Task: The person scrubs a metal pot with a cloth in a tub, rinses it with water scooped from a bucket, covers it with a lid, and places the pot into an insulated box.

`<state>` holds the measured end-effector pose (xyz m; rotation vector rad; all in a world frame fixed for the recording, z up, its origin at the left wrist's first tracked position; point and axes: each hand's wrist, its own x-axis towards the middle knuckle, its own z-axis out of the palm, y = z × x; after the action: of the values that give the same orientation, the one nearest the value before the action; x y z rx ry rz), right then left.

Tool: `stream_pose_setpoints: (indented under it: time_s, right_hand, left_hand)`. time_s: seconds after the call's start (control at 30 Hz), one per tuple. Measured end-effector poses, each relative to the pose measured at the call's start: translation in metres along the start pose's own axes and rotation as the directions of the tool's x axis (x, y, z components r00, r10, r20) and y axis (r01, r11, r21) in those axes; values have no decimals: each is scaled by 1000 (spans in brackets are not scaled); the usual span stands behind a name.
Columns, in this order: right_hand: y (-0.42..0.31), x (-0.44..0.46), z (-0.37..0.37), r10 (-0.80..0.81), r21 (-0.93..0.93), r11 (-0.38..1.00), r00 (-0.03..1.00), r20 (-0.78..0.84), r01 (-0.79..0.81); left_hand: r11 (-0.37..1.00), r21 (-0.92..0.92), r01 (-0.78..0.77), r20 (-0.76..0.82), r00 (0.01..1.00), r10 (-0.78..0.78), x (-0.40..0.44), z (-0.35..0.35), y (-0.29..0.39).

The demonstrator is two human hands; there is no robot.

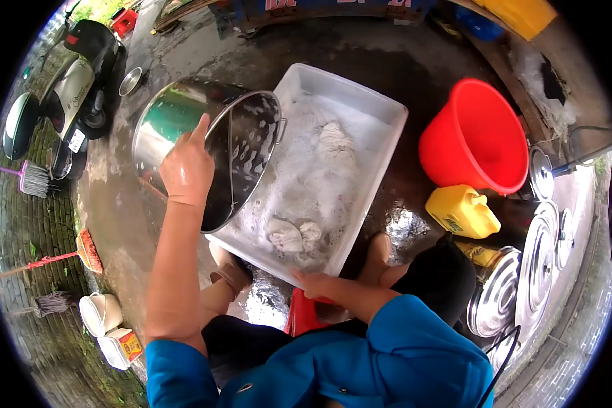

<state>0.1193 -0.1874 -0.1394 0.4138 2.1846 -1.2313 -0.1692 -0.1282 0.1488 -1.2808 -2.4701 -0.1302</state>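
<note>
A large stainless steel pot [158, 139] lies tilted, its open mouth facing right over the edge of a white plastic tub [387, 136]. My left hand [187, 170] grips the pot at its near rim, index finger stretched along it. Drops and foam cling to the pot's dark inner wall. Cloudy, foamy water fills the tub, with wet whitish cloths [294, 235] partly sunk in it. Down at the tub's front edge, my right hand [311, 283] is closed on the rim, its fingers partly hidden.
On the right stand a red bucket [442, 143], a yellow jug [461, 211] and several metal lids [495, 299]. A red stool [302, 314] is beneath me. Leftward are a scooter [71, 95], brooms [88, 251], white buckets [102, 313] and a small metal bowl [130, 81]. The ground is wet.
</note>
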Motion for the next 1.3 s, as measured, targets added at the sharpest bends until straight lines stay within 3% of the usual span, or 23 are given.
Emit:
stream_pose_setpoints:
  time_s: [0.1,0.27,0.3,0.37,0.4,0.43,0.47,0.53,0.6,0.67,0.73,0.8,0.87,0.9,1.0,1.03,1.13,1.2,1.3]
  right_hand:
    - [27,-29,-2,-2,-12,1000,999,47,2]
    - [34,-74,-46,129,-69,991,922,365,-111]
    - [80,-55,-40,-92,-87,989,955,282,121]
    - [123,-33,-67,-91,-170,976,966,244,135]
    - [113,-59,-101,83,-343,924,965,-247,-168]
    - [98,-89,-138,235,-213,848,704,-671,-486]
    - [101,-105,-162,256,-90,791,461,-850,-605]
    - [119,-120,-185,344,205,831,188,-920,-517]
    - [122,-146,-227,63,53,904,8,-998,-425]
    - [125,-196,-277,-101,-108,890,40,-994,-444]
    - [137,-259,-290,-73,-93,903,64,-995,-420]
    - [157,-316,-276,94,-14,864,189,-978,-504]
    - [202,-352,-253,252,-30,727,308,-918,-686]
    - [202,-361,-249,499,68,604,310,-810,-794]
    - [246,-356,-221,505,89,554,249,-826,-828]
    - [244,-350,-230,687,205,528,272,-674,-824]
    - [255,-340,-239,647,181,509,235,-726,-842]
    - [259,-356,-248,635,-10,469,345,-691,-883]
    - [291,-381,-254,529,-200,412,412,-742,-889]
  left_hand:
    - [994,-27,107,18,994,-107,-16,-14,11]
    - [979,-39,198,-7,980,-199,-27,-14,2]
    - [972,-41,233,-20,972,-234,-30,-15,2]
    - [964,-51,262,-27,964,-263,-37,-10,-1]
    - [966,-61,252,-22,967,-254,-40,-7,1]
    - [964,-57,259,-42,964,-261,-42,-6,2]
    - [963,-49,264,-62,962,-266,-44,-5,2]
    - [969,-28,247,-54,967,-248,-46,-4,3]
    - [975,-20,221,-53,974,-222,-45,0,0]
    - [976,-1,217,-47,975,-217,-41,-3,3]
    - [983,36,182,-52,982,-180,-37,3,0]
    - [988,-5,157,-77,985,-157,-36,4,4]
    - [985,-6,170,-47,984,-170,-34,6,9]
    - [991,12,137,-59,989,-136,-34,9,7]
    - [995,30,98,-38,995,-97,-32,8,15]
    - [994,33,106,-22,994,-105,-31,6,18]
    - [995,42,91,-28,996,-89,-24,15,11]
    - [997,78,2,-62,998,3,-24,20,5]
    - [995,101,11,-28,1000,-9,-26,21,7]
